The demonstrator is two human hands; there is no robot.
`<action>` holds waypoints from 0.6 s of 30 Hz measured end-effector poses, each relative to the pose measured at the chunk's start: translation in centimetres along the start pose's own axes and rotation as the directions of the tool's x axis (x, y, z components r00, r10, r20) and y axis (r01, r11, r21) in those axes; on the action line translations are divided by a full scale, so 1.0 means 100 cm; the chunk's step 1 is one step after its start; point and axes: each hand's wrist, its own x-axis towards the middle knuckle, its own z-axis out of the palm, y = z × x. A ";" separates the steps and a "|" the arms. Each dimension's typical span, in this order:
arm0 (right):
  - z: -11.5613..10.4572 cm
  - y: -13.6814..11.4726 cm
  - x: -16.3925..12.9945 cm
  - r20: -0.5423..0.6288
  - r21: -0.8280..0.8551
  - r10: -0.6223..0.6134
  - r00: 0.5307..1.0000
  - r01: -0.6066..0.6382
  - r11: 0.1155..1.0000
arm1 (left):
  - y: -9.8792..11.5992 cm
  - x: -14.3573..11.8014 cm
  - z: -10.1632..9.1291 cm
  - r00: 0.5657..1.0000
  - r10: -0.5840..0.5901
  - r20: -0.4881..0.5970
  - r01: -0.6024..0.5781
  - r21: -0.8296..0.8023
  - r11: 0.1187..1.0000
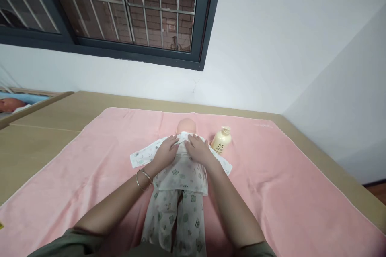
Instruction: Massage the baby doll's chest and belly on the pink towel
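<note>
A baby doll lies stretched out with its bald head (186, 125) toward the wall. It wears a white printed top (181, 174) and matching trousers (189, 219), its sleeves spread to both sides. My left hand (165, 151) rests flat on the upper part of the top, just below the neck, fingers extended. Beside it, my right hand (199, 150) lies on the other half of the top, its fingers also stretched out. Both hands touch the cloth and grip nothing visible. Whether the doll is face up or face down I cannot tell.
A cream pump bottle (222, 140) stands right of the doll's head. Under everything spreads a pink blanket (271, 168) on a wooden table (45, 140). A white wall and a barred window (135, 8) rise behind. Another doll (10, 105) lies at far left.
</note>
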 end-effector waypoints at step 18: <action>0.055 -0.038 -0.019 -0.289 -0.170 -0.207 0.935 0.162 0.972 | 0.027 0.019 -0.045 0.937 -0.214 -0.278 0.045 -0.509 0.859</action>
